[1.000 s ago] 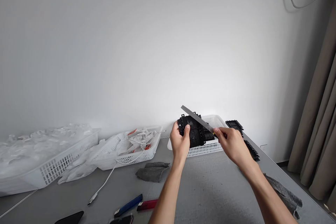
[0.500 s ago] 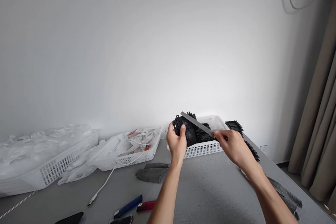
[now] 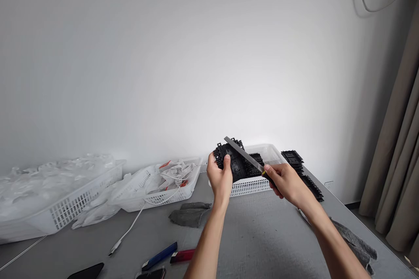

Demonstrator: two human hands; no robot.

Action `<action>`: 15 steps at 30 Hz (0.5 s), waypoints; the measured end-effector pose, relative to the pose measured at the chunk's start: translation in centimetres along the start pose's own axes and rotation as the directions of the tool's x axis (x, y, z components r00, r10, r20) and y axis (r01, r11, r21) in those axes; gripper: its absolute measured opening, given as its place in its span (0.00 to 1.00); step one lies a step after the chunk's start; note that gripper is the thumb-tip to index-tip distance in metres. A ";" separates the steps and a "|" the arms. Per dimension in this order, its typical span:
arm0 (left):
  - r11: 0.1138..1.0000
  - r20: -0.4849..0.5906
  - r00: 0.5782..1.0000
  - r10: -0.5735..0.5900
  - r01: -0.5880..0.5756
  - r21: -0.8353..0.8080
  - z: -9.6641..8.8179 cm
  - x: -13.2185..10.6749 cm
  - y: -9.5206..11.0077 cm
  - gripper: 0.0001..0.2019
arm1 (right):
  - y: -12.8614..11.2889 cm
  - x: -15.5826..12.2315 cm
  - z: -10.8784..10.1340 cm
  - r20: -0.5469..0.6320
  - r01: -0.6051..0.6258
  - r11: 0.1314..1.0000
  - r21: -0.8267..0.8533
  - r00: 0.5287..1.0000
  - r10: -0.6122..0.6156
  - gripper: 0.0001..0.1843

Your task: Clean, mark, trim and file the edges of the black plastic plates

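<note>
My left hand [image 3: 221, 176] grips a black plastic part [image 3: 237, 168] by its left side, thumb across its face. The part is tilted up, with small pegs and tabs along its edges. In my right hand [image 3: 284, 181] is a flat metal file [image 3: 244, 153], held by its dark handle with a bit of yellow at the blade end. The blade slants up to the left across the part's upper edge; whether it touches is hard to tell. Behind the part stands a white basket [image 3: 253, 186] with more black plastic parts [image 3: 257, 163] in it.
More black parts [image 3: 292, 157] lie right of the basket. Grey gloves [image 3: 190, 215] rest left of my left forearm, and grey cloth [image 3: 355, 242] beside my right one. Blue [image 3: 160, 256] and red [image 3: 181, 256] objects lie at front. Two white baskets [image 3: 193, 189] with plastic bags stand left.
My right hand has drawn the file slightly down and left, and more of its handle shows. The left hand and the black part have barely moved.
</note>
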State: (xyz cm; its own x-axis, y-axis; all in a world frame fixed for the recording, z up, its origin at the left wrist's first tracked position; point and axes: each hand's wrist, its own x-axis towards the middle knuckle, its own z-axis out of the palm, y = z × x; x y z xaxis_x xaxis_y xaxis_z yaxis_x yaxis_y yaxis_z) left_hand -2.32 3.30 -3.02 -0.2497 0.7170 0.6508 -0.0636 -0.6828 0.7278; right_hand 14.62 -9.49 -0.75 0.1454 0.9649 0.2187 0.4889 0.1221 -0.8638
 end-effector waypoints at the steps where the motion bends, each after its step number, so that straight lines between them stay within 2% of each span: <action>1: 1.000 -0.001 1.000 -0.024 0.024 -0.004 0.0 0.1 -0.1 0.15 | 0.1 0.0 -0.3 0.016 -0.011 1.000 0.008 1.000 0.011 0.28; 3: 0.997 0.010 0.997 -0.071 0.071 -0.012 0.0 0.2 -0.3 0.15 | 0.1 -0.1 -0.8 0.023 -0.014 1.000 0.025 1.000 0.014 0.29; 5: 0.995 0.073 0.993 -0.095 0.097 -0.025 0.0 0.0 -0.1 0.16 | -0.1 -0.1 -1.0 -0.035 0.014 0.998 0.062 0.999 -0.012 0.29; 7: 0.994 0.201 0.975 -0.095 0.103 -0.031 0.3 -0.5 0.4 0.18 | -0.4 0.1 -0.9 -0.127 0.060 0.991 0.123 0.991 -0.044 0.29; 10: 0.998 0.378 0.924 -0.063 0.065 0.008 0.9 -1.9 1.7 0.18 | -0.8 0.5 0.1 -0.264 0.122 0.980 0.156 0.961 -0.077 0.28; 12: 0.999 0.397 0.918 -0.022 0.005 0.044 1.6 -3.0 2.5 0.16 | -0.9 0.7 0.8 -0.343 0.135 0.986 0.099 0.935 -0.093 0.27; 15: 0.993 0.340 0.939 0.057 -0.088 0.076 2.4 -4.3 3.4 0.13 | -0.9 0.7 1.5 -0.408 0.100 0.995 -0.005 0.908 -0.093 0.28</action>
State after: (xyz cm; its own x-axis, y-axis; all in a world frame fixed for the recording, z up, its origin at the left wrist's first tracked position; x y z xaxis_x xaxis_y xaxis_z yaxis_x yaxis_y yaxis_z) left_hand 0.81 -1.72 -2.83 0.0906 0.6818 0.7259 0.0318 -0.7306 0.6821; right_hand 12.96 -8.54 -0.46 0.4372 0.7701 0.4645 0.5054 0.2169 -0.8352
